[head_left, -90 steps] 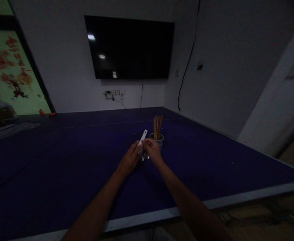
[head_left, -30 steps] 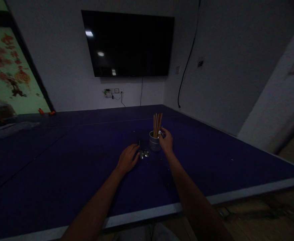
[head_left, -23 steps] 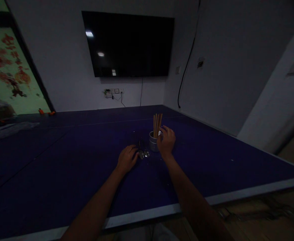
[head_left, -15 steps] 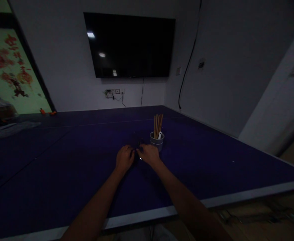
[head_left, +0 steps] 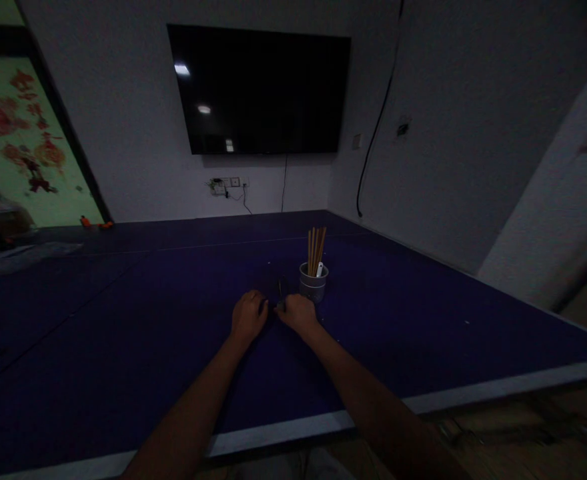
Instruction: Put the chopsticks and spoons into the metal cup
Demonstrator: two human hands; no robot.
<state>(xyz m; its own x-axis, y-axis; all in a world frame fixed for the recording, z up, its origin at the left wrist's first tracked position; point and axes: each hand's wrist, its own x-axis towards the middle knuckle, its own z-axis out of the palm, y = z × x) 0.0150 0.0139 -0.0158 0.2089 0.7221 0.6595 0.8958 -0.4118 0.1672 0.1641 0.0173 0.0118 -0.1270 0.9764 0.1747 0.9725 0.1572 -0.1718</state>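
My right hand (head_left: 297, 315) is closed around a slim object with a thin shaft (head_left: 280, 288) that sticks up past the fingers; its lower end is hidden and its kind is too dark to make out. Close by on the left, my left hand (head_left: 248, 315) rests on the purple tabletop (head_left: 173, 347), thumb apart from the fingers and nothing visible in it. Just beyond the right hand stands a grey metal cup (head_left: 312, 287). Several wooden chopsticks (head_left: 315, 250) and a white-handled utensil (head_left: 319, 269) stand in this cup.
A black television (head_left: 263, 90) hangs on the far wall above sockets (head_left: 228, 182) with cables. One dark cable (head_left: 373, 147) hangs down the right wall. Clear plastic (head_left: 28, 257) and small orange items (head_left: 93, 223) lie at the far left. The table's pale edge (head_left: 283, 430) runs in front.
The right hand has shifted slightly down, and the slim object has turned so that its thin shaft now shows beyond the fingers. The left hand and the cup look unmoved.
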